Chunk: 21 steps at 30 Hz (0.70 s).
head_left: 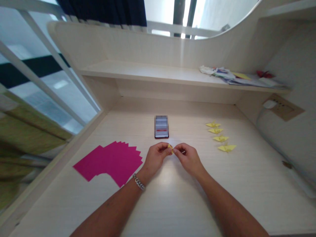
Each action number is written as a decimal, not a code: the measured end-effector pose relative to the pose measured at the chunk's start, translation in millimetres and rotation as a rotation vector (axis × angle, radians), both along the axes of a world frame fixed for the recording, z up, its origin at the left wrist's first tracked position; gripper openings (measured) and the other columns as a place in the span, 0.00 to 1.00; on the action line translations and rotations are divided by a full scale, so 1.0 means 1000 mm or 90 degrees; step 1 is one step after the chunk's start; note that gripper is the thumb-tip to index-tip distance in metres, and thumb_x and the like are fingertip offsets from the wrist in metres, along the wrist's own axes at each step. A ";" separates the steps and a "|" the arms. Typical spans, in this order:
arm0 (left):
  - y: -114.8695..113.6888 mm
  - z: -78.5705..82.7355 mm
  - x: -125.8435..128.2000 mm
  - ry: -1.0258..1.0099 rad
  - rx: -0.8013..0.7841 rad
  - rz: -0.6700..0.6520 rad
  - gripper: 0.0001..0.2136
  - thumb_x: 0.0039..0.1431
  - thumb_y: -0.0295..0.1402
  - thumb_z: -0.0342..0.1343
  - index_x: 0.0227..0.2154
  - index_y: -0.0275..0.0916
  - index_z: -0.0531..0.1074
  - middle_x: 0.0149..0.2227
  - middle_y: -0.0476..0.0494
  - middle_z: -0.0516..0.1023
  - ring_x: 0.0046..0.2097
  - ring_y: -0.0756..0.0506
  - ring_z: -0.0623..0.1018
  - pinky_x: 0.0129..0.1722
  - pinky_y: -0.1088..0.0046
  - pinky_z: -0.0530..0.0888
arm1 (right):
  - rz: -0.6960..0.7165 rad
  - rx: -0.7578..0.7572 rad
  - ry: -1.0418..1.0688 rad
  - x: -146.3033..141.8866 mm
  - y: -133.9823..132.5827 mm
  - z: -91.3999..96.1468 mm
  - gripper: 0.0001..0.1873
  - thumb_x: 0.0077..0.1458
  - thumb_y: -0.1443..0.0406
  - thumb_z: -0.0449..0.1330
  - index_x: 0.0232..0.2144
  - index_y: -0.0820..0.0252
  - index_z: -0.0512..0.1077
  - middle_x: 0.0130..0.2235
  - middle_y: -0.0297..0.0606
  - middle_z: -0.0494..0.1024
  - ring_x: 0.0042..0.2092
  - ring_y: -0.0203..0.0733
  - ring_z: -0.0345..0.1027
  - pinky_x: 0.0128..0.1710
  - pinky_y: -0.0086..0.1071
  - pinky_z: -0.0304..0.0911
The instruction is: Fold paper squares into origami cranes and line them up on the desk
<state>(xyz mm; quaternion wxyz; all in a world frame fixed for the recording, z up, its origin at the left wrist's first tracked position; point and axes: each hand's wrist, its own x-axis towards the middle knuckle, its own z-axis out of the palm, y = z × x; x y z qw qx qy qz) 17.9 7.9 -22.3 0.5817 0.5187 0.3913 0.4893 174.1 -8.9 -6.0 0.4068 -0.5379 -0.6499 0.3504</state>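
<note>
Between my two hands is a small folded piece of yellow paper (170,146), mostly covered by fingers. My left hand (158,154), with a chain bracelet (139,182) at the wrist, pinches it from the left. From the other side my right hand (188,157) pinches its edge between thumb and forefinger. Several yellow origami cranes (221,138) stand in a column on the desk, to the right of my right hand. Pink paper sheets (111,161) lie fanned out left of my left hand. Just beyond my hands sits a phone (161,126) with its screen blurred.
A shelf (148,73) runs along the back of the desk (168,204), with papers (229,75) piled on its right end. On the right wall a plug (270,104) sits in a socket plate (286,107), its cable trailing down. White railings (49,52) border the left side.
</note>
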 end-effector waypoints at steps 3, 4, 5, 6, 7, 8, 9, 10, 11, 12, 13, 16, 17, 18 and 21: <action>0.000 0.002 0.000 0.019 0.011 0.002 0.07 0.50 0.33 0.62 0.27 0.33 0.75 0.27 0.46 0.75 0.31 0.49 0.73 0.35 0.73 0.70 | 0.012 -0.021 0.022 0.000 0.000 0.000 0.07 0.53 0.63 0.58 0.29 0.61 0.74 0.29 0.37 0.77 0.31 0.37 0.68 0.31 0.29 0.62; 0.000 0.003 0.000 0.024 0.015 0.002 0.07 0.50 0.33 0.61 0.27 0.33 0.75 0.27 0.46 0.75 0.31 0.49 0.73 0.35 0.73 0.70 | 0.014 -0.024 0.027 0.000 0.000 0.000 0.07 0.53 0.63 0.58 0.29 0.61 0.73 0.30 0.37 0.77 0.31 0.37 0.68 0.31 0.29 0.62; -0.001 0.004 0.000 0.029 0.017 0.002 0.07 0.50 0.33 0.61 0.27 0.33 0.75 0.27 0.46 0.75 0.31 0.49 0.73 0.35 0.73 0.70 | 0.015 -0.022 0.030 0.000 0.000 0.000 0.07 0.53 0.63 0.58 0.30 0.61 0.73 0.30 0.37 0.77 0.31 0.37 0.68 0.31 0.29 0.62; -0.001 0.004 0.000 0.031 0.017 0.004 0.07 0.50 0.33 0.61 0.27 0.33 0.75 0.27 0.46 0.75 0.31 0.49 0.73 0.35 0.73 0.70 | 0.013 -0.018 0.030 0.000 0.000 0.000 0.07 0.53 0.63 0.57 0.30 0.61 0.73 0.30 0.37 0.77 0.31 0.37 0.68 0.31 0.29 0.62; -0.001 0.004 0.000 0.032 0.016 0.005 0.07 0.50 0.33 0.61 0.27 0.33 0.75 0.27 0.46 0.75 0.31 0.49 0.73 0.35 0.73 0.70 | 0.010 -0.009 0.025 0.000 -0.001 0.000 0.07 0.54 0.63 0.57 0.30 0.61 0.73 0.30 0.37 0.77 0.31 0.37 0.68 0.31 0.29 0.62; -0.001 0.004 0.000 0.032 0.013 0.007 0.07 0.50 0.33 0.61 0.27 0.33 0.75 0.27 0.46 0.75 0.31 0.49 0.73 0.35 0.73 0.70 | 0.007 0.005 0.016 0.000 -0.002 0.000 0.07 0.54 0.64 0.56 0.31 0.61 0.73 0.30 0.37 0.76 0.31 0.37 0.68 0.30 0.29 0.62; -0.001 0.003 0.001 0.032 0.009 0.008 0.07 0.50 0.33 0.61 0.27 0.33 0.74 0.27 0.46 0.75 0.31 0.49 0.73 0.35 0.73 0.70 | 0.002 0.023 0.003 -0.001 -0.003 0.000 0.07 0.54 0.64 0.56 0.31 0.60 0.73 0.30 0.37 0.76 0.31 0.37 0.67 0.30 0.29 0.61; -0.001 0.003 0.001 0.031 0.006 0.009 0.07 0.50 0.34 0.61 0.27 0.33 0.74 0.27 0.46 0.74 0.31 0.49 0.73 0.35 0.73 0.70 | -0.002 0.043 -0.012 -0.001 -0.003 0.000 0.06 0.54 0.64 0.56 0.31 0.60 0.72 0.30 0.36 0.75 0.31 0.37 0.67 0.29 0.29 0.61; -0.001 0.002 0.001 0.029 0.004 0.007 0.08 0.50 0.34 0.61 0.27 0.33 0.74 0.28 0.46 0.74 0.31 0.49 0.73 0.35 0.73 0.70 | -0.005 0.063 -0.029 -0.001 -0.004 0.001 0.06 0.54 0.65 0.56 0.31 0.60 0.72 0.30 0.36 0.75 0.30 0.37 0.67 0.29 0.29 0.61; -0.001 0.002 0.002 0.028 0.004 0.003 0.08 0.51 0.34 0.60 0.27 0.33 0.73 0.27 0.46 0.73 0.32 0.49 0.72 0.35 0.72 0.70 | -0.005 0.081 -0.044 -0.002 -0.005 0.001 0.06 0.54 0.65 0.56 0.31 0.60 0.72 0.30 0.36 0.74 0.30 0.36 0.66 0.29 0.29 0.60; -0.001 0.001 0.002 0.025 0.004 -0.002 0.08 0.51 0.35 0.60 0.27 0.34 0.73 0.27 0.47 0.73 0.31 0.49 0.72 0.35 0.72 0.70 | -0.005 0.095 -0.058 -0.002 -0.006 0.001 0.05 0.54 0.66 0.56 0.31 0.60 0.72 0.30 0.36 0.74 0.30 0.36 0.66 0.29 0.29 0.60; -0.002 0.002 0.005 0.009 0.000 -0.014 0.09 0.51 0.36 0.59 0.24 0.34 0.70 0.25 0.49 0.70 0.30 0.50 0.70 0.35 0.73 0.70 | 0.001 0.114 -0.079 -0.003 -0.006 0.000 0.05 0.54 0.66 0.55 0.30 0.60 0.71 0.30 0.36 0.73 0.30 0.36 0.65 0.29 0.29 0.59; -0.002 0.002 0.006 0.003 -0.004 -0.013 0.10 0.51 0.37 0.59 0.23 0.35 0.70 0.25 0.50 0.68 0.30 0.51 0.70 0.34 0.74 0.70 | 0.003 0.114 -0.077 -0.004 -0.005 0.000 0.06 0.55 0.66 0.55 0.30 0.60 0.71 0.30 0.36 0.73 0.31 0.36 0.65 0.29 0.29 0.60; -0.002 0.003 0.006 -0.002 -0.011 -0.011 0.11 0.51 0.38 0.59 0.23 0.35 0.69 0.24 0.51 0.67 0.29 0.51 0.69 0.34 0.74 0.70 | 0.004 0.109 -0.067 -0.004 -0.005 -0.001 0.06 0.55 0.65 0.55 0.30 0.60 0.71 0.31 0.36 0.73 0.31 0.37 0.66 0.30 0.29 0.60; -0.002 0.004 0.007 -0.010 -0.036 0.001 0.13 0.50 0.39 0.59 0.21 0.36 0.67 0.24 0.51 0.66 0.28 0.52 0.68 0.32 0.76 0.70 | 0.000 0.063 -0.006 -0.005 -0.002 -0.004 0.07 0.56 0.64 0.54 0.32 0.59 0.71 0.32 0.36 0.75 0.33 0.37 0.67 0.31 0.29 0.61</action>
